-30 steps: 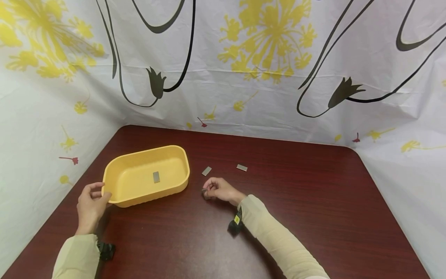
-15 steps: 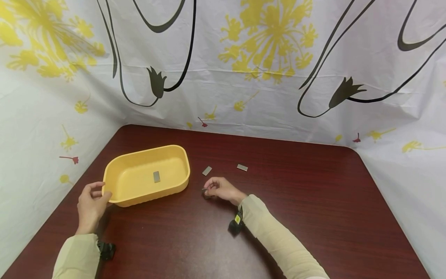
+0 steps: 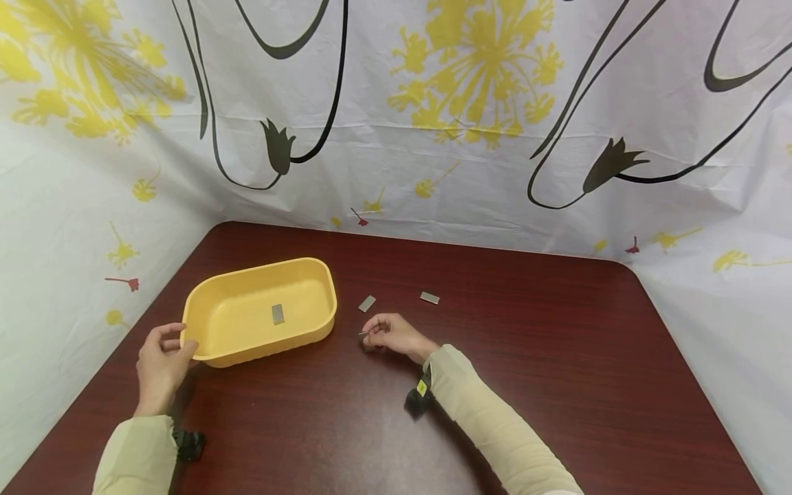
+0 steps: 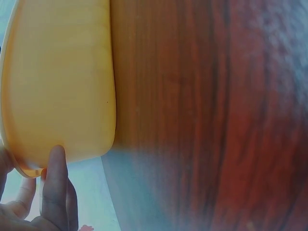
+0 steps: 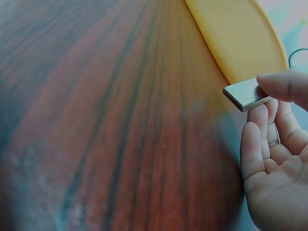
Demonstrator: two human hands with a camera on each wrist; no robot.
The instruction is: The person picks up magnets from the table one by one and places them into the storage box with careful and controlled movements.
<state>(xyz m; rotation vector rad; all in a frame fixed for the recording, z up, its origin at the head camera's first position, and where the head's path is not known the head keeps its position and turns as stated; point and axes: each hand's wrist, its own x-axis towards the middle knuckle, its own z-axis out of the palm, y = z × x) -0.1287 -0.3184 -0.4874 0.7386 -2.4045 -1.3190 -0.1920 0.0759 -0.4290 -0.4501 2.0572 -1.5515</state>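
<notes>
My left hand [image 3: 162, 364] grips the near-left end of a yellow plastic basin [image 3: 322, 334], thumb and fingers on its rim. In the left wrist view the fingers [image 4: 57, 187] press against the basin's outer wall. My right hand [image 3: 396, 337] pinches a small, flat, silver rectangular metal block [image 5: 248, 93] between thumb and fingertips, to the right of the basin. One similar metal block [image 3: 278, 314] lies on the basin floor. Beyond the right hand, a second loose block [image 3: 367, 303] and a third loose block [image 3: 430, 298] lie flat on the table.
The dark red wood-grain table [image 3: 526, 357] has rounded far corners. A white sheet [image 3: 371, 124] with yellow and dark flower prints hangs behind it and at both sides. Each wrist wears a small black camera, such as the right camera [image 3: 417, 401].
The right fingertips and the pinched metal block have lifted very slightly. The left hand, the basin and the other blocks stay where they were.
</notes>
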